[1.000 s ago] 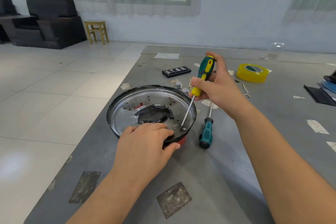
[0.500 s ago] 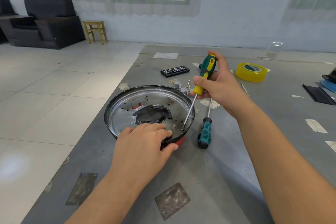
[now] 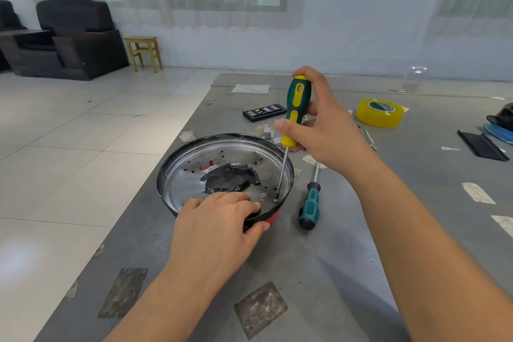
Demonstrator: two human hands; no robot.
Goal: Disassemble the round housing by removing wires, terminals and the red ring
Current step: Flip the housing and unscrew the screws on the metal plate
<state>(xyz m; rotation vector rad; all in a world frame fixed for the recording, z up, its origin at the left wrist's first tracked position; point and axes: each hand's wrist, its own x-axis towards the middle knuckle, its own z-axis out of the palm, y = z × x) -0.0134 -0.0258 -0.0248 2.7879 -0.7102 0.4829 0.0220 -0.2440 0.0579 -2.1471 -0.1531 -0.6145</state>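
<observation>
Unscrewing step: left hand [image 3: 219, 228] grips the round housing [image 3: 222, 147] rim, right hand [image 3: 319, 130] holds the screwdriver [image 3: 295, 108] on a screw [image 3: 276, 199] inside it; next, steady turning

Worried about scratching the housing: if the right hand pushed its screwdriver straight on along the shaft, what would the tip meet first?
The right hand points the screwdriver down-left; its tip seems already seated on a small screw in the round housing floor, near the rim.

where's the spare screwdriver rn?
Head view: the teal-handled screwdriver lies flat on the grey table, just right of the round housing, under the right hand.
</observation>
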